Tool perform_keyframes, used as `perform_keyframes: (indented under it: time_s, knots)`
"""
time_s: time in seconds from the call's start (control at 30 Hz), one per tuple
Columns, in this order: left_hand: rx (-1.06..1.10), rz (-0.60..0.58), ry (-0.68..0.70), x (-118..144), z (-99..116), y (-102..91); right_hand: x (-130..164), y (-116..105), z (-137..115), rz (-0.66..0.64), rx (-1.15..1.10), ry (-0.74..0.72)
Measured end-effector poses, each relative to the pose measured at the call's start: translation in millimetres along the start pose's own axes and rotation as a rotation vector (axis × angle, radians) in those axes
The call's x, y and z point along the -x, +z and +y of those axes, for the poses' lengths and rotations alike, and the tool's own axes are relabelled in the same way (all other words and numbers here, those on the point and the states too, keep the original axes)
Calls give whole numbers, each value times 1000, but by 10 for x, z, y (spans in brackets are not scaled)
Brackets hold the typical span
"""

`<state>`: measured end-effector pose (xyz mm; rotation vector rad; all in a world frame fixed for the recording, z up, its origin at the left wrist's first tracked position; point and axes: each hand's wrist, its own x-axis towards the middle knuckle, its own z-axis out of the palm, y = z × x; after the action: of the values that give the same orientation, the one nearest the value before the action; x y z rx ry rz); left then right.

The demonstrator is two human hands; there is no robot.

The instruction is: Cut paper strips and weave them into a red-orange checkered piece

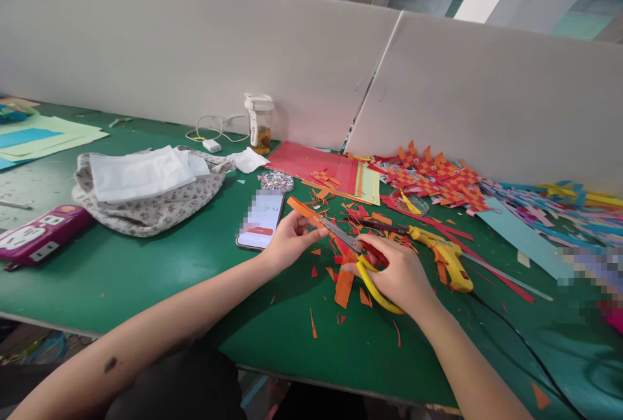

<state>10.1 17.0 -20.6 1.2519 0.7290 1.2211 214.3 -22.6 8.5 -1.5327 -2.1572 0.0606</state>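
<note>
Your right hand is closed through the yellow handles of the scissors, fingers curled tight around the loops, with the blades pointing up and left toward your other hand. Your left hand pinches an orange paper strip between thumb and fingertips, holding it just above the green desk; the strip slants up to the left and the scissor blades meet it near your fingertips. Whether the blades are shut on the paper or slightly apart is too fine to tell.

Under and around both hands lie orange and red paper scraps, scattered over the desk. Just beyond your right hand rests a yellow glue gun, its nozzle pointing left and its black cord trailing off toward the near right edge. A phone lies face up just behind your left hand, with a small dish of shiny bits behind it.

Farther back are a stack of red and pale green sheets, a pile of woven red and orange pieces to their right, and a jar standing against the white partition. To the left sit a floral cloth bag with white tissue on top and a pink power strip.
</note>
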Motion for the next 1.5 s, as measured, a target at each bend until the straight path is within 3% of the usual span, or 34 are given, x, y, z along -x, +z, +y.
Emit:
perform_keyframes:
  time_s: [0.47, 0.97, 1.2, 1.5]
  knots:
    - [-50, 38, -14, 19, 63, 21, -2, 13, 31, 35, 19, -13]
    - [3, 44, -139, 31, 123, 32, 3, 25, 42, 54, 40, -8]
    - [-108, 128, -115, 23, 149, 6, 3, 22, 52, 45, 45, 7]
    - [-191, 143, -122, 27, 95, 3, 7, -3, -3, -20, -55, 36]
